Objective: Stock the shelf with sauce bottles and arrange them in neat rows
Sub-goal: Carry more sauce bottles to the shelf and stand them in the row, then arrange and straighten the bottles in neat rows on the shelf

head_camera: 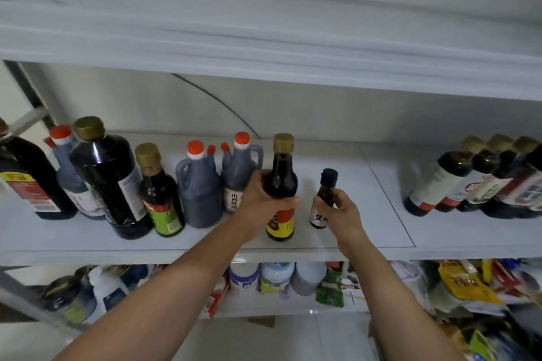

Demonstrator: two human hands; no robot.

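1. My forearms [164,296] reach up to the shelf [366,240].
2. My left hand [261,199] grips the tall bottle [282,176], upright near the shelf's front edge.
3. My right hand [344,214], just beside, pinches the small bottle [325,193].
4. The jugs [202,196] stand left of my left hand.

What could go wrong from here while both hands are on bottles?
The left hand grips the tall bottle right by a jug; pushing it back could knock the jug.
The right hand pinches the small bottle close beside; the two could clink, or the small one tip.
Both are near the front edge of the shelf, so a slip might drop them.
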